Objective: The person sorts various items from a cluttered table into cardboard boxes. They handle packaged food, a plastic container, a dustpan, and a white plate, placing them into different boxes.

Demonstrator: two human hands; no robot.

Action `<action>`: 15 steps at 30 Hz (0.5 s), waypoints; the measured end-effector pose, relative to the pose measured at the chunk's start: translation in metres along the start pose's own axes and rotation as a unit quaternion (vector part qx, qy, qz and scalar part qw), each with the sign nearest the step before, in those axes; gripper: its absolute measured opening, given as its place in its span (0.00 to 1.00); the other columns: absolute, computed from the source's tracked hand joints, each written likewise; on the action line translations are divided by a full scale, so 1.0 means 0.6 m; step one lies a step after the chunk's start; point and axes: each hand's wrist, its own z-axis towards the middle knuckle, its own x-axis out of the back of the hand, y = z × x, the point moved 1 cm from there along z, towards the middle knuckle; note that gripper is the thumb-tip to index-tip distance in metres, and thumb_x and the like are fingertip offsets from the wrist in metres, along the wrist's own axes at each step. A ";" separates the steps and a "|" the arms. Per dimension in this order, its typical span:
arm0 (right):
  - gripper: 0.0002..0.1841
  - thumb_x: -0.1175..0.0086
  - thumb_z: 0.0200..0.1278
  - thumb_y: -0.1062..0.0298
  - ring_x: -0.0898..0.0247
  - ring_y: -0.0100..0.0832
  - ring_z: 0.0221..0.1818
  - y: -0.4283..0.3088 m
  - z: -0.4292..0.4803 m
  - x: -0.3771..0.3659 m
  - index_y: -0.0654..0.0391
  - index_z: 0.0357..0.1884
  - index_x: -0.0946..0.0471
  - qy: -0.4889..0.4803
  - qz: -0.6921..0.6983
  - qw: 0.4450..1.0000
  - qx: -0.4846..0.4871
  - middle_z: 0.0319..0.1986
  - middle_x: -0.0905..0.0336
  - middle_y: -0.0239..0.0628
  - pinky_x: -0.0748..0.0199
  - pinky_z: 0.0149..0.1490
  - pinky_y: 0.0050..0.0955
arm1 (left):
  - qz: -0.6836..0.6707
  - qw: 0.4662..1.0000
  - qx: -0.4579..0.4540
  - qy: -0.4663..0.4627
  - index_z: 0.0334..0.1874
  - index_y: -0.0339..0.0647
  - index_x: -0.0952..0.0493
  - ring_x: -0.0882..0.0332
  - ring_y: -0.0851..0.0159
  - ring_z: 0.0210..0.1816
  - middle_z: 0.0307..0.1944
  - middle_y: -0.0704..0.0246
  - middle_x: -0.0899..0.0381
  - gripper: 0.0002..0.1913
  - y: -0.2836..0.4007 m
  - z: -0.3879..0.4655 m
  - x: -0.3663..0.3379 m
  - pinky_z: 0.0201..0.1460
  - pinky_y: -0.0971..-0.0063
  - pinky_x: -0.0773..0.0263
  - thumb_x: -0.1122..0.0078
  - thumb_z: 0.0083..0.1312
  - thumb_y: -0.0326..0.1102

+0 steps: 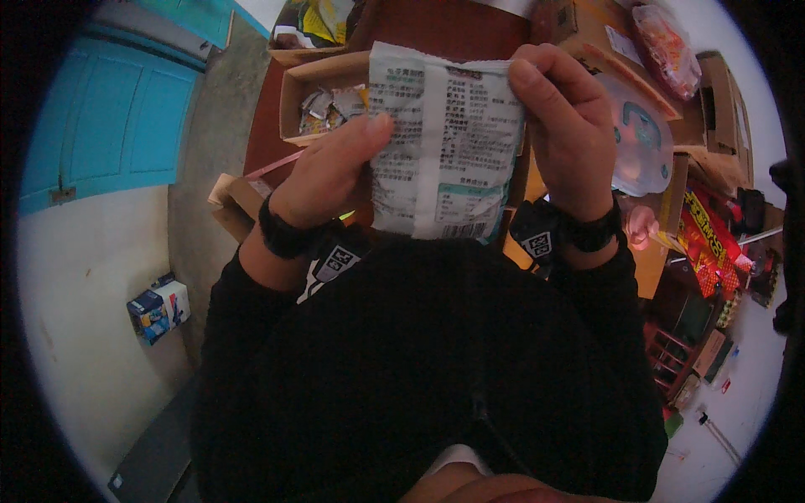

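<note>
A flat, pale printed food packet (434, 144) is held up before my chest, its text-covered back facing me. My left hand (333, 166) grips its left edge, the thumb lying on the front and the fingers hidden behind. At the top right corner, my right hand (569, 119) pinches the packet between thumb and fingers. Both wrists wear black straps with printed code tags. Just beyond my left hand, a cardboard box (291, 104) with several small sachets (333, 104) stands on the reddish-brown table (267, 119).
Another carton (352, 38) with yellow-black packets sits at the far left. A clear plastic container (641, 138) and stacked cardboard boxes (591, 31) crowd the right, with a red snack bag (710, 236) lower down. A blue door (126, 113) stands left, and a small printed box (160, 308) lies below it.
</note>
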 end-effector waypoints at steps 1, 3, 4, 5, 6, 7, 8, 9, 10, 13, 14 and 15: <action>0.08 0.47 0.64 0.66 0.29 0.18 0.31 0.000 0.000 0.000 0.60 0.33 0.23 0.002 0.007 1.000 -0.003 0.27 0.23 0.29 0.32 0.38 0.17 | -0.005 1.000 -0.003 -0.010 0.61 0.37 0.37 0.26 0.56 0.54 0.56 0.57 0.29 0.32 0.000 0.000 0.001 0.56 0.62 0.29 0.57 0.66 0.58; 0.08 0.47 0.64 0.66 0.30 0.18 0.31 0.001 -0.001 0.000 0.60 0.33 0.23 0.005 0.014 1.000 0.002 0.26 0.24 0.29 0.32 0.38 0.17 | -0.008 1.000 -0.005 -0.017 0.61 0.36 0.37 0.26 0.56 0.54 0.56 0.57 0.29 0.32 -0.001 0.001 0.002 0.55 0.62 0.29 0.57 0.67 0.58; 0.08 0.47 0.64 0.66 0.30 0.18 0.31 0.001 -0.001 0.000 0.60 0.33 0.23 0.006 0.012 1.000 0.000 0.26 0.24 0.29 0.32 0.37 0.17 | -0.007 1.000 -0.003 -0.014 0.61 0.36 0.37 0.26 0.56 0.54 0.56 0.57 0.29 0.32 -0.002 0.001 0.003 0.55 0.62 0.28 0.57 0.67 0.58; 0.08 0.48 0.64 0.66 0.30 0.17 0.30 0.001 -0.002 0.001 0.61 0.33 0.23 0.006 0.010 1.000 -0.002 0.26 0.24 0.28 0.32 0.37 0.17 | -0.006 1.000 -0.002 -0.011 0.61 0.36 0.37 0.26 0.56 0.54 0.56 0.57 0.29 0.32 -0.002 0.000 0.003 0.55 0.62 0.28 0.57 0.67 0.58; 0.08 0.48 0.64 0.66 0.30 0.17 0.30 0.001 -0.003 0.002 0.61 0.33 0.23 0.007 0.009 1.000 -0.004 0.26 0.24 0.28 0.32 0.37 0.17 | -0.003 1.000 -0.002 -0.007 0.61 0.36 0.37 0.26 0.56 0.53 0.56 0.57 0.29 0.32 -0.003 0.000 0.003 0.54 0.62 0.28 0.58 0.67 0.58; 0.07 0.48 0.65 0.67 0.31 0.17 0.32 0.001 -0.003 0.004 0.60 0.35 0.24 -0.002 0.005 1.000 -0.007 0.28 0.25 0.28 0.33 0.39 0.17 | -0.001 1.000 -0.002 -0.004 0.61 0.36 0.37 0.26 0.56 0.53 0.56 0.57 0.29 0.31 -0.003 0.001 0.002 0.54 0.62 0.28 0.58 0.67 0.58; 0.07 0.49 0.65 0.67 0.32 0.17 0.34 0.001 -0.004 0.005 0.60 0.36 0.25 -0.011 0.002 1.000 -0.010 0.31 0.27 0.27 0.35 0.41 0.16 | 0.001 1.000 -0.003 0.000 0.61 0.36 0.37 0.26 0.56 0.53 0.56 0.57 0.29 0.31 -0.003 0.002 0.001 0.53 0.62 0.27 0.58 0.67 0.57; 0.06 0.50 0.65 0.68 0.33 0.17 0.36 0.000 -0.005 0.006 0.60 0.38 0.26 -0.029 0.009 1.000 -0.004 0.33 0.28 0.26 0.36 0.42 0.16 | 0.013 1.000 -0.020 0.000 0.61 0.37 0.36 0.25 0.57 0.52 0.55 0.58 0.28 0.31 -0.002 0.003 0.000 0.53 0.63 0.27 0.58 0.67 0.58; 0.06 0.49 0.65 0.68 0.33 0.17 0.36 0.000 -0.005 0.008 0.60 0.37 0.26 -0.025 -0.009 1.000 -0.015 0.33 0.28 0.26 0.36 0.42 0.16 | 0.025 0.999 -0.037 0.001 0.60 0.37 0.36 0.25 0.57 0.52 0.54 0.59 0.27 0.31 0.000 0.007 -0.002 0.52 0.65 0.26 0.58 0.67 0.58; 0.06 0.49 0.64 0.67 0.33 0.17 0.36 0.003 -0.005 0.008 0.59 0.37 0.25 -0.044 -0.017 0.999 -0.020 0.33 0.28 0.26 0.36 0.42 0.17 | 0.097 0.981 -0.163 0.031 0.57 0.41 0.32 0.24 0.61 0.49 0.49 0.63 0.24 0.26 0.013 0.024 -0.001 0.49 0.69 0.25 0.56 0.67 0.55; 0.06 0.48 0.64 0.67 0.34 0.17 0.36 0.004 -0.006 0.006 0.58 0.37 0.25 -0.051 -0.012 0.998 -0.021 0.32 0.28 0.26 0.36 0.42 0.17 | 0.127 0.969 -0.205 0.053 0.55 0.42 0.31 0.23 0.62 0.48 0.47 0.65 0.24 0.24 0.020 0.029 0.002 0.48 0.70 0.25 0.55 0.67 0.54; 0.06 0.48 0.64 0.66 0.34 0.17 0.35 0.005 -0.006 0.004 0.58 0.36 0.25 -0.059 -0.006 0.998 -0.024 0.32 0.28 0.25 0.37 0.42 0.17 | 0.143 0.966 -0.209 0.059 0.53 0.43 0.30 0.24 0.65 0.47 0.45 0.67 0.23 0.21 0.025 0.031 0.004 0.47 0.72 0.25 0.53 0.67 0.52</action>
